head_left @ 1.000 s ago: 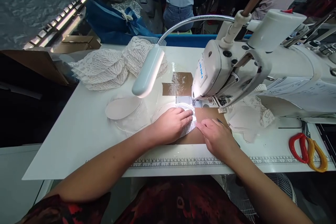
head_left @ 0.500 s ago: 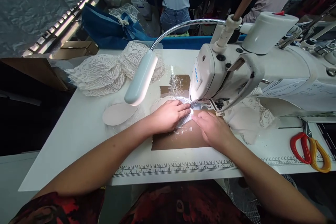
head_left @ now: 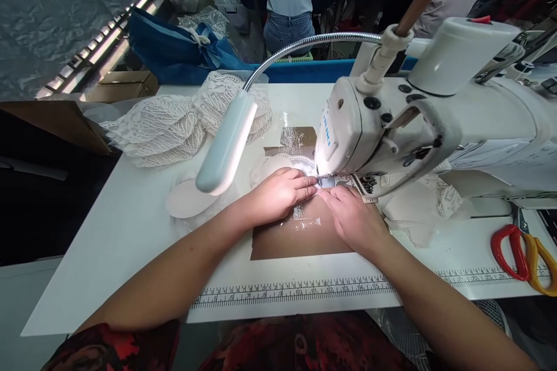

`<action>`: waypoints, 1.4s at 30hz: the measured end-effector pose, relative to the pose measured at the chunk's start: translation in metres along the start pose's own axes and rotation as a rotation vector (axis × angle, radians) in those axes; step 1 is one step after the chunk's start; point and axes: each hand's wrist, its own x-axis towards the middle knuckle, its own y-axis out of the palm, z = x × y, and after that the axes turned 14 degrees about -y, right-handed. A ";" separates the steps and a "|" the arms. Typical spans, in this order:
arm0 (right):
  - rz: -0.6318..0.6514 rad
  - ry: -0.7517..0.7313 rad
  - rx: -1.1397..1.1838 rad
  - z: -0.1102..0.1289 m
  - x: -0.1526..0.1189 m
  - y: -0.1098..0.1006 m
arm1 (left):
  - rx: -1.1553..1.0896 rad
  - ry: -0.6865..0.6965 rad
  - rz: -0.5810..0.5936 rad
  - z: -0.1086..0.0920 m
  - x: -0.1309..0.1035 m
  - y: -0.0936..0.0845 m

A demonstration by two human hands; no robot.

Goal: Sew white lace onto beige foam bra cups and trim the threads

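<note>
At the sewing machine (head_left: pixel 343 122), a white lace piece (head_left: pixel 278 167) lies under the lit needle area. My left hand (head_left: pixel 285 194) rests on the lace with its fingers stretched flat, the tips just left of the presser foot. My right hand (head_left: pixel 354 217) is closed at the front of the foot, thumb and index finger together at the lace's edge. Both hands hide much of the piece. Brown tape (head_left: pixel 300 243) covers the table beneath them.
Stacked lace pieces (head_left: pixel 156 127) lie at the back left, beside a lamp (head_left: pixel 226 142). A pale oval pad (head_left: pixel 191 198) sits left of my hand. Right are more pale pieces (head_left: pixel 413 206) and scissors (head_left: pixel 511 252). A ruler strip (head_left: pixel 296 294) lines the front edge. Two people sit beyond.
The lace has turned and shifted; less of it shows in front of my left fingers. Both hands stay close to the needle. The view has moved slightly.
</note>
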 end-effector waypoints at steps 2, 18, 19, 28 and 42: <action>-0.002 0.012 0.024 -0.001 0.000 0.002 | 0.007 -0.015 -0.004 0.002 0.002 0.001; -0.075 0.056 0.247 -0.007 -0.005 0.007 | 0.099 -0.083 -0.032 0.007 0.006 0.002; -0.087 0.055 0.247 -0.007 -0.005 0.007 | 0.111 -0.093 -0.034 0.007 0.005 0.002; -0.184 0.044 0.244 -0.009 -0.008 0.002 | 0.144 -0.272 0.049 -0.019 -0.010 -0.012; -0.143 0.055 0.320 -0.009 -0.014 0.006 | -0.048 -0.161 0.067 -0.026 -0.010 -0.008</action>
